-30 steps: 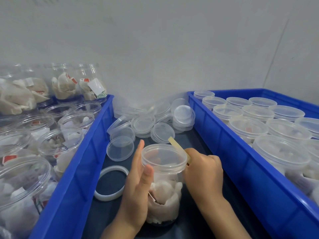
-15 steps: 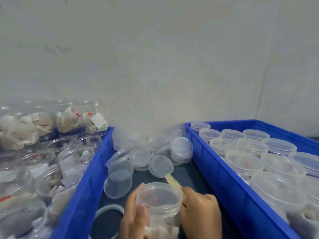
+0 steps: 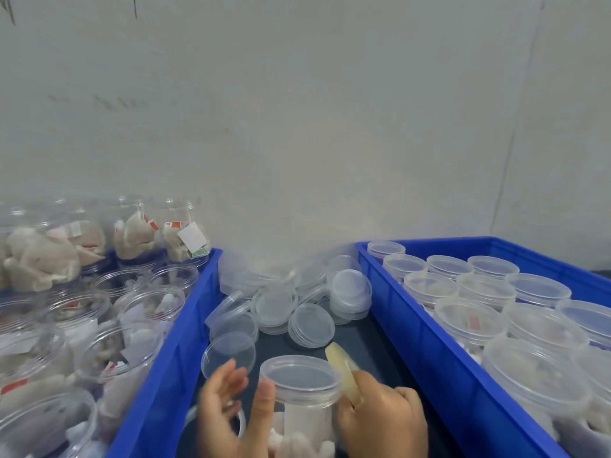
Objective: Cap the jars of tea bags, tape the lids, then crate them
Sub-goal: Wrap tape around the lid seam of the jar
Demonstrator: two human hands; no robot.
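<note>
A clear jar of tea bags with a clear lid on it stands on the dark table between two blue crates, at the bottom middle. My left hand is at the jar's left side, thumb against the lid's rim, fingers spread loosely. My right hand is against the jar's right side and pinches a strip of yellowish tape that sticks up past the lid. Loose clear lids lie heaped behind the jar.
The left blue crate holds several uncapped jars of tea bags. The right blue crate holds several capped jars. A white tape ring lies partly hidden behind my left hand. A grey wall stands close behind.
The camera has tilted upward, so the hands and jar sit lower in view. My left hand's fingers have spread away from the jar. The tape strip stays in my right hand.
</note>
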